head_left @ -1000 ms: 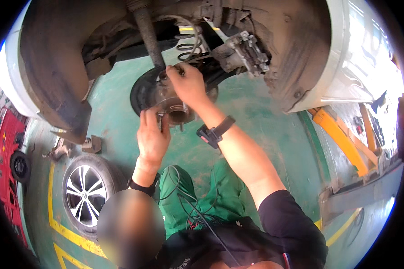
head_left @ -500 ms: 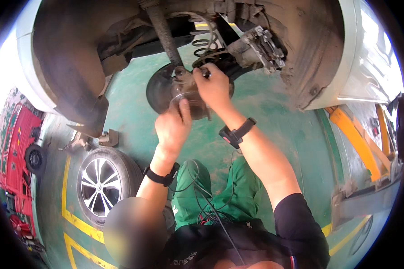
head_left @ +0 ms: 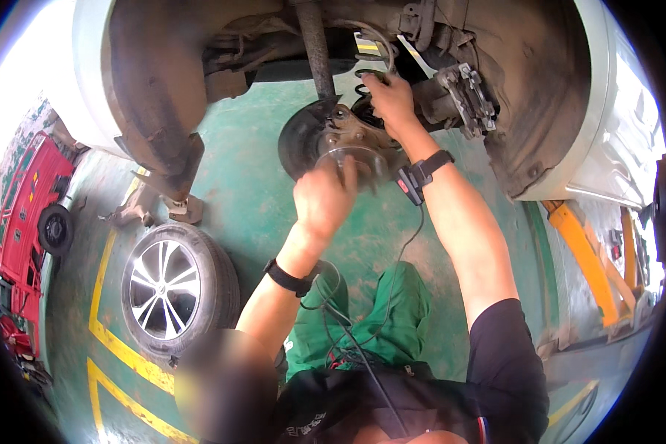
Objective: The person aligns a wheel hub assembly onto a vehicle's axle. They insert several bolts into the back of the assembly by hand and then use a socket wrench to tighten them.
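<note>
My left hand is curled at the near edge of the wheel hub, its thumb against the rim. Some smear blurs the fingertips and the hub's lower right part. Behind the hub sits a dark, round brake dust shield, with a rusty knuckle at its middle. Farther up and to the right, my right hand is closed beside the black coil spring, near a bent hose. Whatever its fingers hold is hidden. A brake caliper hangs to the right of that hand.
Wheel arch liners flank the hub, and a shock absorber rises behind it. On the green floor at left lies a tyre with an alloy rim. A yellow lift arm stands right. Cables trail over my lap.
My right hand has left the knuckle and moved up and right to the coil spring. My left hand stays at the hub. The whole view has shifted somewhat.
</note>
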A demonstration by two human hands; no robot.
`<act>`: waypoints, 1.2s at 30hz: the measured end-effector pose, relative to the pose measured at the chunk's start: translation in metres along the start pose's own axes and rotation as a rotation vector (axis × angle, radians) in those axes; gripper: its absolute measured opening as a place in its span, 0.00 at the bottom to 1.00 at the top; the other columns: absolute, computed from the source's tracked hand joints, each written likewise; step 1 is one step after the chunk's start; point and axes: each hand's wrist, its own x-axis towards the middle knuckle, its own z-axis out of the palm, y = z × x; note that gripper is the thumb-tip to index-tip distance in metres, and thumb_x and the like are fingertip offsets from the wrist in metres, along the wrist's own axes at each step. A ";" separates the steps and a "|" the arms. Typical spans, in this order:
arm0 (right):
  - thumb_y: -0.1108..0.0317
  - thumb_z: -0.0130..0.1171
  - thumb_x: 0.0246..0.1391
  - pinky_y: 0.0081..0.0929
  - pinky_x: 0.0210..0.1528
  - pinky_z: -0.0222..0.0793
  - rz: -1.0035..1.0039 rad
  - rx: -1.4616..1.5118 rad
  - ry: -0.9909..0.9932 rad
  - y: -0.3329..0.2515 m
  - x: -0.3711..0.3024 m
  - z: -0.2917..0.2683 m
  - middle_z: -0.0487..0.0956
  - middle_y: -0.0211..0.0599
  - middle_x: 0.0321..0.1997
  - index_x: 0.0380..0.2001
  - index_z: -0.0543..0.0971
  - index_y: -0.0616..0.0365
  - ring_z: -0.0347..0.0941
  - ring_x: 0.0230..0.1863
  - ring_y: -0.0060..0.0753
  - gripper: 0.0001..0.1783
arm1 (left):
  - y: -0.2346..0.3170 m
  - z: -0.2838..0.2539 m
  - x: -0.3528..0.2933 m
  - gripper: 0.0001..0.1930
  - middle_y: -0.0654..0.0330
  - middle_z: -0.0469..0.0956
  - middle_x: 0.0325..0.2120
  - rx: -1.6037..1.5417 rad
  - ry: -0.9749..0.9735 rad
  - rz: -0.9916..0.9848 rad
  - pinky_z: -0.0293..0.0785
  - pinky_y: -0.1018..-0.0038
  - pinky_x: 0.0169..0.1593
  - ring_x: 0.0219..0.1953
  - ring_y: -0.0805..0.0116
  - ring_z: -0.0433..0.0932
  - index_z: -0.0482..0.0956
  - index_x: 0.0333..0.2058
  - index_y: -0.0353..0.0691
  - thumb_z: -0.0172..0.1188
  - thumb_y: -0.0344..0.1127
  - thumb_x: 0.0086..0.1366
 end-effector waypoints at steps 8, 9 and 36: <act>0.61 0.61 0.54 0.27 0.20 0.58 -0.075 -0.280 0.154 0.044 0.013 -0.005 0.72 0.28 0.19 0.28 0.79 0.63 0.66 0.22 0.21 0.14 | -0.011 0.014 -0.001 0.18 0.43 0.79 0.23 -0.470 -0.059 -0.197 0.75 0.54 0.32 0.28 0.41 0.78 0.79 0.29 0.36 0.53 0.46 0.67; 0.61 0.61 0.54 0.29 0.23 0.61 -0.024 -0.269 0.124 0.049 0.016 -0.006 0.73 0.30 0.20 0.29 0.79 0.65 0.67 0.23 0.23 0.15 | -0.010 0.014 -0.001 0.17 0.44 0.79 0.24 -0.509 -0.057 -0.206 0.75 0.54 0.33 0.29 0.41 0.79 0.78 0.30 0.36 0.53 0.46 0.67; 0.56 0.58 0.51 0.47 0.41 0.73 -0.168 -0.420 0.159 0.041 -0.002 -0.004 0.80 0.56 0.28 0.28 0.80 0.64 0.77 0.36 0.61 0.18 | 0.007 0.010 0.006 0.15 0.44 0.77 0.24 -0.262 0.271 0.017 0.73 0.61 0.27 0.24 0.46 0.79 0.63 0.43 0.33 0.60 0.31 0.64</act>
